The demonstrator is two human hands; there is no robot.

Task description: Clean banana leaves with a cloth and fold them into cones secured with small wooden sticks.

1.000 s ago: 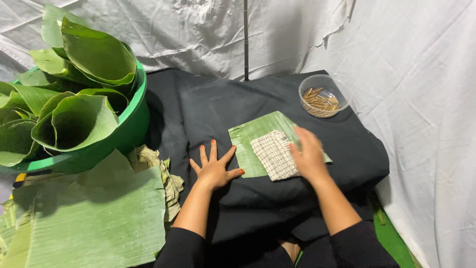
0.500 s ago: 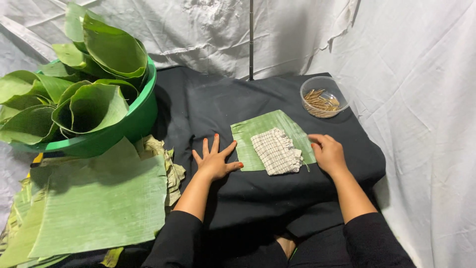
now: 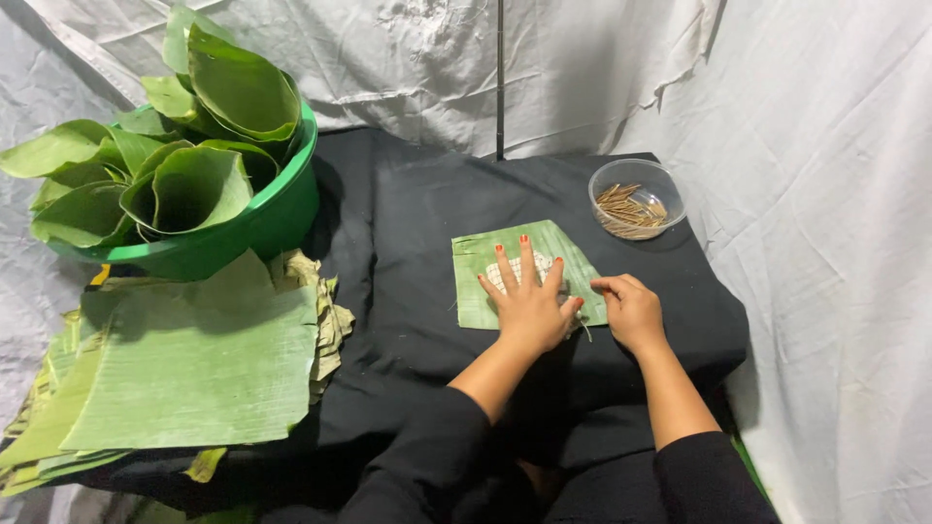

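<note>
- A cut green leaf piece (image 3: 529, 277) lies flat near the middle of the black cloth-covered table (image 3: 408, 243), closer to its right half, with a checked cloth (image 3: 515, 272) on top of it, mostly hidden.
- The left hand (image 3: 532, 303) lies palm down on the checked cloth and leaf piece, fingers spread apart and flat, gripping nothing.
- The right hand (image 3: 631, 311) rests at the leaf piece's right lower edge, fingers curled together at the leaf's corner; whether they pinch the edge cannot be told.
- Bare black cloth runs around the leaf piece: a wide open strip to its left, a narrower one behind it.
- A clear bowl of thin brown sticks (image 3: 636, 199) stands behind and to the right, near the table's far right corner, well apart from the hands.
- A stack of large flat leaves (image 3: 194, 359) overhangs the table's left edge; behind it sits a green tub (image 3: 262, 218) filled with rolled leaves.
- White sheeting (image 3: 825, 194) hangs close along the back and right side.
- Half a second ago the left hand lay on bare cloth left of the leaf piece and the checked cloth was uncovered; now that hand covers it.
</note>
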